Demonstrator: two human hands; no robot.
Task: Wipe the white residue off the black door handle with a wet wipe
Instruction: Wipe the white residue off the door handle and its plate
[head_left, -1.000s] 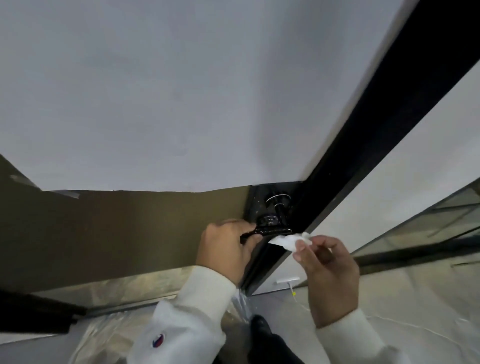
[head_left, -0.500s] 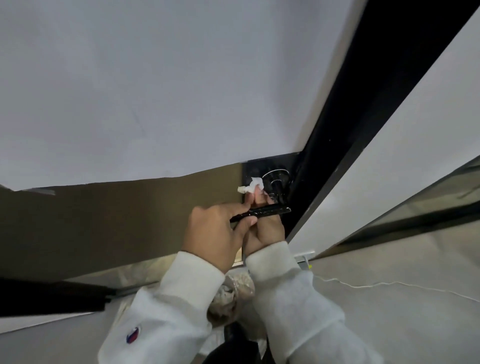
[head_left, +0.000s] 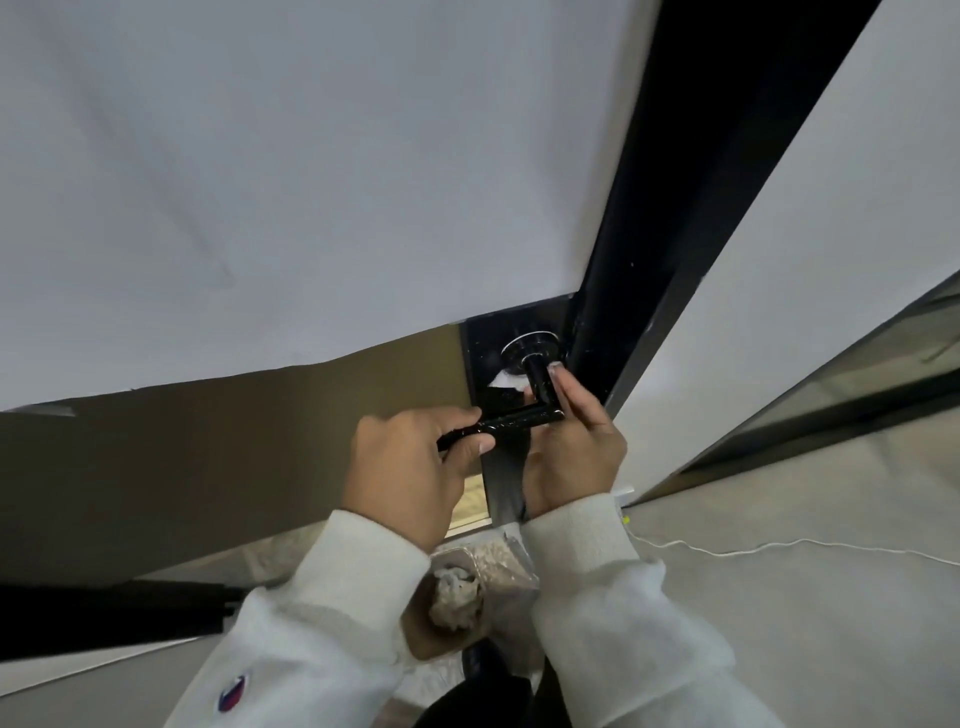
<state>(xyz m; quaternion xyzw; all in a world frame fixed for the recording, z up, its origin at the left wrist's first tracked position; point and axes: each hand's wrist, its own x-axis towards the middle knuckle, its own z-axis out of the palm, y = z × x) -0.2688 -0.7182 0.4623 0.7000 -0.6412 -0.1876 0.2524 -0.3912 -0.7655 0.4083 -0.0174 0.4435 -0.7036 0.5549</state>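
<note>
Our left hand (head_left: 410, 467) grips the handle (head_left: 498, 423); our right hand (head_left: 571, 447) pinches the wipe (head_left: 506, 380) round its neck. Next, rub along the lever.

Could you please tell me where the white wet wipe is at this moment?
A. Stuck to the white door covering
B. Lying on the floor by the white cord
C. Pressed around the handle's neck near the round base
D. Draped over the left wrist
C: the wet wipe sits bunched at the neck of the black door handle by its round base, held there by the right hand, while the left hand grips the lever's end.
</note>
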